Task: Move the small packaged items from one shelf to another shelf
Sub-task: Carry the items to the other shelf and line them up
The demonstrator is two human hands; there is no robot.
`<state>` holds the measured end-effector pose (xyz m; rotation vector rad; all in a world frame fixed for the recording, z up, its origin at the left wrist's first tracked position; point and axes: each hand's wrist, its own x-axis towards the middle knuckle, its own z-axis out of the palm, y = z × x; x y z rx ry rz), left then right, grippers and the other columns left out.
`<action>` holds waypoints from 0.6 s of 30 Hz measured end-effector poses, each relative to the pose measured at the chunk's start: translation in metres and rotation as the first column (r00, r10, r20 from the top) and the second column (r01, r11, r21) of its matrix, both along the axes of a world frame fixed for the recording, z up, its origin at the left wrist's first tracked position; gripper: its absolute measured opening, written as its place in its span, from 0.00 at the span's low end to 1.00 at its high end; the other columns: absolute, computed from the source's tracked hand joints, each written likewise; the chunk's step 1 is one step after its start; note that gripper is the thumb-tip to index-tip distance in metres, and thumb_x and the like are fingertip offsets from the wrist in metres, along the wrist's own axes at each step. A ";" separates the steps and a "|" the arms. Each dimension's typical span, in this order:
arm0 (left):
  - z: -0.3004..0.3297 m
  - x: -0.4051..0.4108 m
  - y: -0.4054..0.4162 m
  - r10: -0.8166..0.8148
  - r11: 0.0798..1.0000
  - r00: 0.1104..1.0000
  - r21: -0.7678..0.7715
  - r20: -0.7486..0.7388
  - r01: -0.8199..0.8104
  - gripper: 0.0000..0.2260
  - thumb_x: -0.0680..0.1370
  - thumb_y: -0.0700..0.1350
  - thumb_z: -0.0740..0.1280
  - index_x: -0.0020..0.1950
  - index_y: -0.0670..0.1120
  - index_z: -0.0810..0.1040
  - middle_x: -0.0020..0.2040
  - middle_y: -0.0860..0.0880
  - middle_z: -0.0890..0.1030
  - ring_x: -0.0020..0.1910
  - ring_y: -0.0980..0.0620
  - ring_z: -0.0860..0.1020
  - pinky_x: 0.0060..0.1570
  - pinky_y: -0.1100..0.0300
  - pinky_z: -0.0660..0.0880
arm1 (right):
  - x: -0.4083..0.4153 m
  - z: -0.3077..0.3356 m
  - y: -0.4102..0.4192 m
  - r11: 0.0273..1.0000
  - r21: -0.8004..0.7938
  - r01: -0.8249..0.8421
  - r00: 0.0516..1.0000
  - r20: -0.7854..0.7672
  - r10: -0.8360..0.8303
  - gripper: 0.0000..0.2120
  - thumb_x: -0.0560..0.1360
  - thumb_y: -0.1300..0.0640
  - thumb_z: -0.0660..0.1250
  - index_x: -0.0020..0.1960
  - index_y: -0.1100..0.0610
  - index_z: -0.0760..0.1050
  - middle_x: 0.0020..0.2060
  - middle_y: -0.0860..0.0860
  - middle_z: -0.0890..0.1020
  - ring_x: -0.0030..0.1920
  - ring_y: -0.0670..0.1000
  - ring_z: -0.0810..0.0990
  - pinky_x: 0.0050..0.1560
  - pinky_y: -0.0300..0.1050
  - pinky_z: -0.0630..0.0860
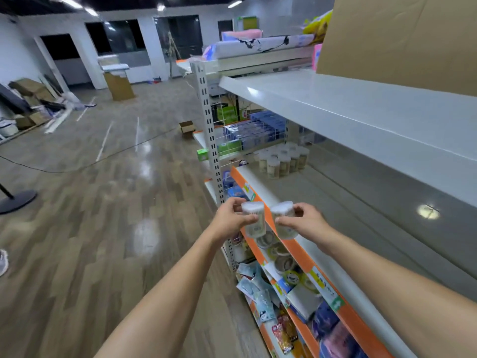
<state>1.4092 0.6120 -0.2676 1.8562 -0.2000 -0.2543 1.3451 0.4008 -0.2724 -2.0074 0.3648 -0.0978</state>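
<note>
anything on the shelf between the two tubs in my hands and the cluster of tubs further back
Nothing: in the head view the white shelf is bare between the held clear tubs and the tub cluster.

A shop, half set up: steel shelving (361,117) with orange price rails (296,251), packaged goods (258,133) stacked, cartons (25,89) piled by the wall.

Two hand-held tubs (254,220) (284,220) (a shelved cluster (284,158) beyond is too blurred to count), one cardboard box (402,40).

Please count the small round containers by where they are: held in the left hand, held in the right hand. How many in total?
Container in the left hand: 1
Container in the right hand: 1
Total held: 2
</note>
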 end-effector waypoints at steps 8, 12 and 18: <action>-0.014 0.086 0.014 -0.056 0.998 0.998 -0.028 -0.026 0.056 0.22 0.69 0.39 0.79 0.58 0.48 0.74 0.55 0.49 0.80 0.49 0.55 0.81 0.44 0.61 0.80 | 0.066 -0.006 0.030 0.996 0.063 0.062 0.998 0.008 -0.062 0.15 0.67 0.55 0.80 0.49 0.56 0.80 0.41 0.48 0.82 0.42 0.49 0.79 0.41 0.42 0.74; -0.011 0.135 0.019 -0.139 0.990 0.990 0.007 -0.035 0.140 0.24 0.71 0.39 0.78 0.63 0.46 0.72 0.54 0.52 0.79 0.46 0.59 0.80 0.40 0.62 0.80 | 0.104 -0.006 0.047 0.986 0.063 0.157 0.987 0.010 -0.158 0.14 0.66 0.55 0.80 0.48 0.52 0.78 0.43 0.47 0.82 0.45 0.49 0.80 0.47 0.46 0.77; -0.006 0.201 0.025 -0.268 0.961 0.964 0.078 0.006 0.266 0.23 0.72 0.40 0.77 0.63 0.45 0.72 0.58 0.46 0.77 0.54 0.54 0.78 0.43 0.66 0.78 | 0.155 -0.011 0.066 0.946 0.081 0.313 0.949 0.001 -0.314 0.21 0.66 0.53 0.81 0.56 0.54 0.79 0.49 0.49 0.83 0.49 0.49 0.81 0.48 0.44 0.76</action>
